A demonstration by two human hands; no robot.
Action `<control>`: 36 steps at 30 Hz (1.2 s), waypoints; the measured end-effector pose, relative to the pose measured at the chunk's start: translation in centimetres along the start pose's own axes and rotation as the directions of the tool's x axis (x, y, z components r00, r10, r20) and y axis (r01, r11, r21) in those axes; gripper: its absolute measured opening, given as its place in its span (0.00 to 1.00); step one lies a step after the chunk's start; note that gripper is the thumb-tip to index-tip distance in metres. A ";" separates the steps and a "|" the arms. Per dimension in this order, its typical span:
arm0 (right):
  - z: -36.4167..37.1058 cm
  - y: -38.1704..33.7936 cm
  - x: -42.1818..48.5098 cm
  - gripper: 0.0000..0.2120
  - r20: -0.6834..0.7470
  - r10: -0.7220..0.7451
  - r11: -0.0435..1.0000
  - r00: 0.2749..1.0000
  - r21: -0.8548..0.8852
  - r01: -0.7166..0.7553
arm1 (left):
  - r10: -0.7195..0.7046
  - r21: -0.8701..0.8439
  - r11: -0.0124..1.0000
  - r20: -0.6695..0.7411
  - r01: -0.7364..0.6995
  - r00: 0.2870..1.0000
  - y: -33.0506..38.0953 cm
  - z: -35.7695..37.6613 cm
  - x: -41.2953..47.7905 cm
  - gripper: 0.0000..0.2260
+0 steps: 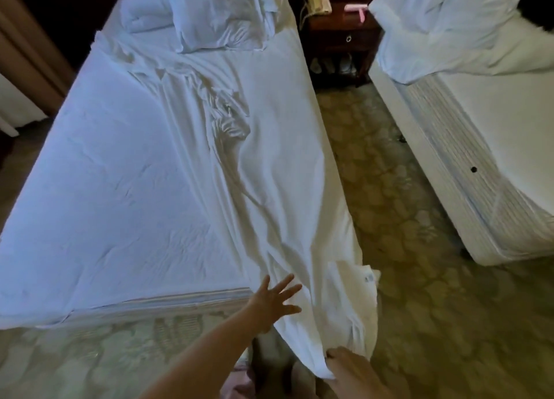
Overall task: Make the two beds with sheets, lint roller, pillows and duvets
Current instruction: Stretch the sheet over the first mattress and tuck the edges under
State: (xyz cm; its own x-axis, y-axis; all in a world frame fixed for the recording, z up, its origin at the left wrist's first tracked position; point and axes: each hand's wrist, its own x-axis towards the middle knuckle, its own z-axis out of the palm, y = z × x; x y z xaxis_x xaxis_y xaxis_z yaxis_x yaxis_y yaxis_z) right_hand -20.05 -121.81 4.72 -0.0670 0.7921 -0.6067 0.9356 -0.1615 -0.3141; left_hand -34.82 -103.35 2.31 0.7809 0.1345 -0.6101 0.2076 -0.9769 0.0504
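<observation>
The right grip (344,365), half cut off below, pinches the sheet (180,159) by its hanging corner, fingers hidden under cloth. The left grip (275,299) lies spread open on the sheet at the bed (150,323) foot edge. A carpeted aisle (389,219) runs between this bed and the second bed (494,114), cut off rightward

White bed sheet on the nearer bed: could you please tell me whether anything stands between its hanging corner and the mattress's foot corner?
Nothing visible does. The white bed sheet hangs freely beside the bare striped mattress edge; the right hand grips its lower hem, and the open left hand is spread at that corner.
</observation>
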 end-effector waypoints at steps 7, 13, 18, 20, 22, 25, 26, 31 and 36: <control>-1.9 -0.1 -4.8 0.32 -0.391 0.053 0.995 0.919 0.094 -0.017 | -0.040 -0.118 0.991 0.163 0.059 0.986 0.5 -0.2 -1.5 0.31; 0.2 0.9 -7.4 0.27 -0.310 0.055 0.998 0.949 0.045 -0.043 | -0.063 -0.017 0.998 -0.019 0.063 0.998 4.5 -2.2 -2.0 0.34; 0.9 2.3 -11.3 0.16 -0.205 0.090 0.992 0.975 0.102 -0.071 | -0.050 0.077 0.996 -0.044 0.054 0.998 9.8 -3.5 -2.9 0.18; 2.1 3.9 -12.2 0.16 -0.235 0.115 0.993 0.965 0.013 -0.115 | -0.116 0.001 0.993 0.022 0.116 0.993 11.4 -3.8 -4.0 0.18; 2.4 4.9 -13.0 0.23 -0.278 0.151 0.988 0.949 0.022 -0.151 | -0.241 -0.130 0.961 0.037 0.244 0.970 12.3 -3.1 -5.3 0.21; 2.8 6.2 -14.1 0.20 -0.290 0.203 0.968 0.935 -0.082 -0.236 | -0.429 -0.316 0.852 0.036 0.418 0.902 13.0 -1.5 -7.8 0.24; 3.2 6.6 -14.3 0.19 -0.327 0.219 0.963 0.919 -0.079 -0.258 | -0.478 -0.366 0.812 0.028 0.454 0.878 13.3 -1.2 -8.6 0.25; 2.5 5.3 -15.4 0.11 -0.354 0.137 0.986 0.925 -0.040 -0.161 | -0.636 -0.278 0.738 0.015 0.615 0.771 15.6 -0.5 -10.9 0.17; 2.4 6.1 -15.7 0.10 -0.347 0.151 0.988 0.926 0.016 -0.155 | -0.699 -0.139 0.705 0.030 0.695 0.714 15.8 -0.4 -13.3 0.17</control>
State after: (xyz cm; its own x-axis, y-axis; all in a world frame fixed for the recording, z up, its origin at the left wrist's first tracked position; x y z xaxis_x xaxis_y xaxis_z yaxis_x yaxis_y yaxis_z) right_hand -14.12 -136.65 10.52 0.1995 0.9131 -0.3556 0.9290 -0.2917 -0.2278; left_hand -41.71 -120.52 11.55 0.3953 0.7740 -0.4946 0.7714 -0.5721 -0.2788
